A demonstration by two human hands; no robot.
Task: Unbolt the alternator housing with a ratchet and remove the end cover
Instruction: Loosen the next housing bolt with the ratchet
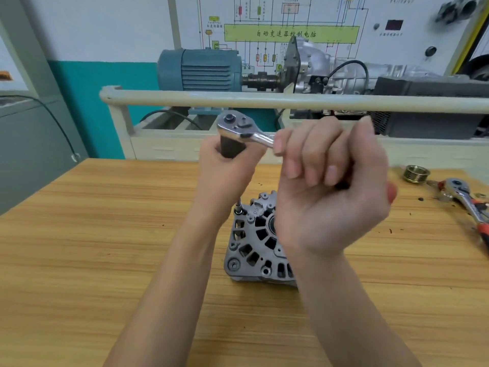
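A grey alternator [254, 245] lies on the wooden table [105, 234], its vented end cover facing up. A thin bolt [239, 207] stands up from its far left corner. Above it I hold a chrome ratchet [240, 129]. My left hand [225, 168] grips the dark socket [231, 148] under the ratchet head. My right hand [330, 178] is curled round the ratchet handle, which is mostly hidden in my fist. The right side of the alternator is hidden behind my right wrist.
A second ratchet with a red handle [468, 202] and a brass grooved pulley [416, 174] lie at the table's far right. Behind the table runs a cream rail [264, 100], with a blue motor [201, 68] and a gearbox rig beyond.
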